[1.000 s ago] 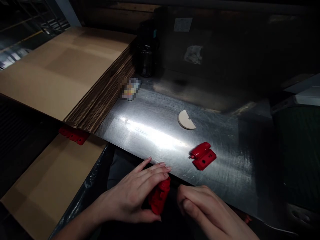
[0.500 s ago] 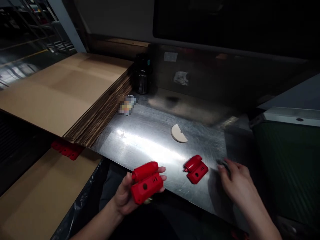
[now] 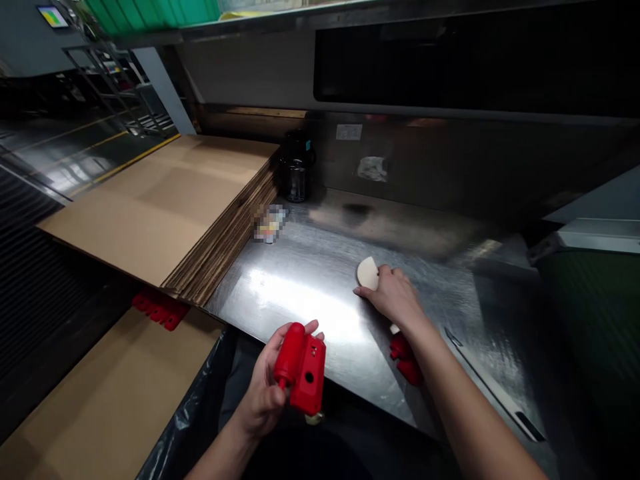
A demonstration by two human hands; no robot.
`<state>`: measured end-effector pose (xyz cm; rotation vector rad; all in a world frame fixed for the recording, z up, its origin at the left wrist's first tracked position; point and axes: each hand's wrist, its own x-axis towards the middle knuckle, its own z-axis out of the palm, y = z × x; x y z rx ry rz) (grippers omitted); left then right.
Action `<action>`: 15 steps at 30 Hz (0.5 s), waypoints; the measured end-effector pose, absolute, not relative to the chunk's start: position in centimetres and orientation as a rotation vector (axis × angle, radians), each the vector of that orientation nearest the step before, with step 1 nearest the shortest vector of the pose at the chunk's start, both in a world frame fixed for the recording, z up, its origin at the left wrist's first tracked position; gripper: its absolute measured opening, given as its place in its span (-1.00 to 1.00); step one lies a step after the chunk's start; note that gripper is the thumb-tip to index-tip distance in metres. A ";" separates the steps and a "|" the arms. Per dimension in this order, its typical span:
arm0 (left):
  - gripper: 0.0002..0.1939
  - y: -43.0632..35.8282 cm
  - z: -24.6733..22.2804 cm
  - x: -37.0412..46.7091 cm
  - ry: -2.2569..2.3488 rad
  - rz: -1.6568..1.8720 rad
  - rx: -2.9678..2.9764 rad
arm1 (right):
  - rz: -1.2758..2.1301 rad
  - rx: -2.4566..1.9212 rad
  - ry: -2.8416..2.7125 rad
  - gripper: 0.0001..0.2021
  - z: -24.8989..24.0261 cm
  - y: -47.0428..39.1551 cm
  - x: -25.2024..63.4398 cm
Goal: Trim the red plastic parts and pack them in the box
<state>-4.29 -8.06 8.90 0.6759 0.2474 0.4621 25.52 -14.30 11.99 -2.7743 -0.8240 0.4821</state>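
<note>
My left hand point(image 3: 265, 393) holds a red plastic part point(image 3: 301, 370) with a cylinder along one side and a dark round hole, over the table's front edge. My right hand point(image 3: 395, 293) has its thumb and fingers around the right side of a cream half-round piece point(image 3: 368, 274) on the metal table. A second red part point(image 3: 406, 360) lies partly hidden under my right forearm, with a small white bit point(image 3: 395, 329) beside it. Farther right a long tool with a pale blade point(image 3: 493, 387) lies on the table.
A tall stack of cardboard sheets point(image 3: 165, 200) stands at the left, with red parts point(image 3: 160, 310) below it. A dark jar point(image 3: 296, 173) stands at the back of the metal table point(image 3: 280, 267). A green panel point(image 3: 595, 320) is at the right.
My right hand has moved left and away from me, from the right side to the cream piece, and closed on it. My left hand has turned the red part more upright. The view has tilted up.
</note>
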 end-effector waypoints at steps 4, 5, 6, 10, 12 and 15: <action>0.00 -7.5 8.7 -4.2 0.429 0.574 0.693 | 0.577 -2.617 -0.726 -0.66 13.7 -16.6 23.4; 0.01 -7.4 8.7 -3.9 0.481 0.595 0.721 | 0.598 -2.558 -0.697 -0.61 14.3 -17.4 21.9; 0.04 -7.3 8.7 -3.6 0.529 0.617 0.756 | 0.625 -2.478 -0.676 -0.55 14.9 -18.2 20.1; 0.05 -7.0 8.7 -2.3 0.629 0.669 0.879 | 0.771 -2.070 -0.808 -0.58 16.2 -20.2 12.0; 0.05 -6.8 8.7 -1.9 0.654 0.683 0.930 | 0.704 -2.027 -0.950 -0.71 16.0 -20.1 9.4; 0.02 -6.4 8.8 -1.7 0.695 0.720 1.003 | 0.418 -2.153 -1.018 -0.82 15.3 -19.4 8.2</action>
